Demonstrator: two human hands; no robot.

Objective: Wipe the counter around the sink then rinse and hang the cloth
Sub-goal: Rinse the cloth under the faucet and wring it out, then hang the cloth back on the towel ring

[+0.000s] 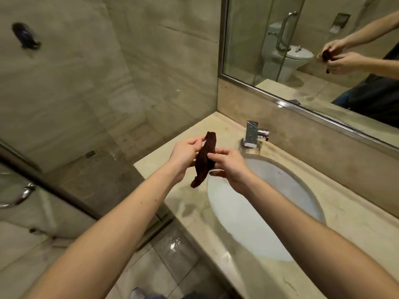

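Our left hand and right hand pinch the limp, dark brown cloth; we judge it light, best gripped at its edges.

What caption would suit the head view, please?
Both hands, left and right, hold a dark cloth beside the sink.

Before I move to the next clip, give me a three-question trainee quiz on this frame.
1. True or false: the cloth is lying in the sink.
2. Which hands grip the cloth? A) left only B) right only C) both
3. Fill in: the tap stands on the counter behind the ____.

Key
1. False: it is held in the air, over the counter's left part beside the sink.
2. C: the left hand holds it near the top, the right hand at the middle.
3. sink.
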